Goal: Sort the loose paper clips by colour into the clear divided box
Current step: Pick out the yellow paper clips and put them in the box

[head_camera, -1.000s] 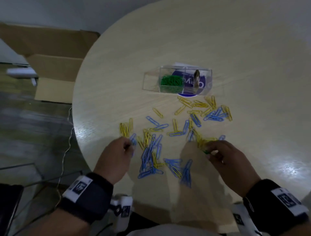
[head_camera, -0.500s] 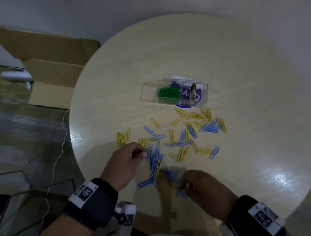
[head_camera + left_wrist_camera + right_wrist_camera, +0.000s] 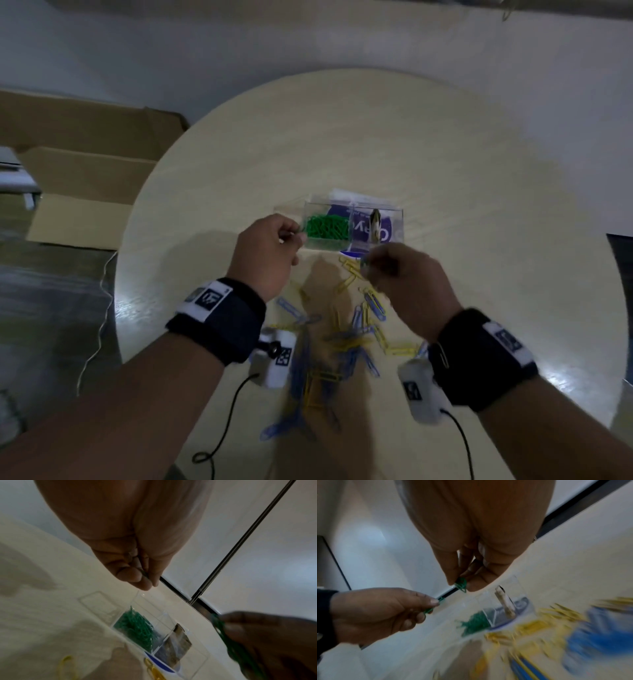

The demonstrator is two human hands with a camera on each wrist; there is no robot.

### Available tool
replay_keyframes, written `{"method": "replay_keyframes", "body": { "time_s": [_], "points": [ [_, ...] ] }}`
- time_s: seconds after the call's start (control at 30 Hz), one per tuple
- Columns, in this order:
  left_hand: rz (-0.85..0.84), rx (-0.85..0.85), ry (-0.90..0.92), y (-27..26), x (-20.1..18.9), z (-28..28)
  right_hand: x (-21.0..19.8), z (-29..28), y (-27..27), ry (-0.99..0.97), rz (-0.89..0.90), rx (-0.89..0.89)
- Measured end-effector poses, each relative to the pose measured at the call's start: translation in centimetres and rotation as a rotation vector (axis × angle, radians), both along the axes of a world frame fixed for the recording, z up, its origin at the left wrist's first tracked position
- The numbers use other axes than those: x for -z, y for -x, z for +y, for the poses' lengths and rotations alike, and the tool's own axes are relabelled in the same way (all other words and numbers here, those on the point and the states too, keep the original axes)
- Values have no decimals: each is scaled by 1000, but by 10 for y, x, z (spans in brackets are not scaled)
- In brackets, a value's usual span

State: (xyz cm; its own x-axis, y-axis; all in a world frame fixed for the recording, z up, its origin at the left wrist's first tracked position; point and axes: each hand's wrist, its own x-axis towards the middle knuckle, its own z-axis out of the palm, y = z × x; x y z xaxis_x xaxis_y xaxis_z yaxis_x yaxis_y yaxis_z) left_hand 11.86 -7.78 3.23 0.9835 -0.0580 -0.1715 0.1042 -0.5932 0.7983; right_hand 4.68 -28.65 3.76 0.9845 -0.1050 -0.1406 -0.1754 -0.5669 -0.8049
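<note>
The clear divided box [image 3: 394,209] stands mid-table, a heap of green clips [image 3: 327,226] in its middle compartment. My left hand [image 3: 295,236] hovers at the box's left end and pinches a green clip [image 3: 435,605] between thumb and forefinger. My right hand [image 3: 368,265] hovers just in front of the box's right part and pinches a small bunch of green clips [image 3: 461,584]. Loose yellow and blue clips [image 3: 346,329] lie scattered on the round table [image 3: 479,240] under my wrists, blurred.
A dark metallic clip [image 3: 375,221] stands in the box's right compartment, above a blue-and-white label [image 3: 388,233]. The box's left compartment [image 3: 291,213] looks empty. Cardboard boxes [image 3: 85,178] and a cable [image 3: 99,329] lie on the floor to the left.
Both hands have lifted from the loose pile near the table's front edge and moved forward to the box, each carrying green clips. The view has tilted upward.
</note>
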Motion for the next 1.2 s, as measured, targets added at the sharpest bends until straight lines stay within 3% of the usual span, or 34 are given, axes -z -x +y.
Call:
{"method": "replay_keyframes", "body": {
  "time_s": [0.13, 0.27, 0.4, 0.5, 0.57, 0.67, 0.77, 0.93, 1.03, 1.13, 1.2],
  "points": [
    [-65, -25, -8, -27, 5, -22, -8, 9, -58, 42, -2, 105],
    [-52, -43, -16, -40, 12, -32, -7, 20, -87, 103, 51, 101],
    [-184, -28, -126, -29, 6, -20, -10, 10, -70, 246, -57, 159],
    [-272, 137, -210, 10, 6, -2, 5, -4, -27, 269, -124, 172],
    [-239, 383, -312, 40, 23, 8, 26, -9, -2, 394, -55, 38],
    [-148, 663, -469, 78, 54, 22, 53, 1, 29, 647, 136, -306],
    [-111, 740, -605, 104, 63, 37, 59, 20, 61, 666, 235, -478],
    [-67, 734, -614, 123, 60, 58, 49, 25, 105, 619, 176, -586],
    [-108, 668, -538, 119, 59, 57, 44, 2, 111, 492, 28, -440],
    [-254, 585, -489, 99, 53, 42, 49, -42, 96, 429, -150, -81],
    [-323, 552, -491, 83, 50, 25, 52, -69, 78, 421, -76, 185]
  ]
}}
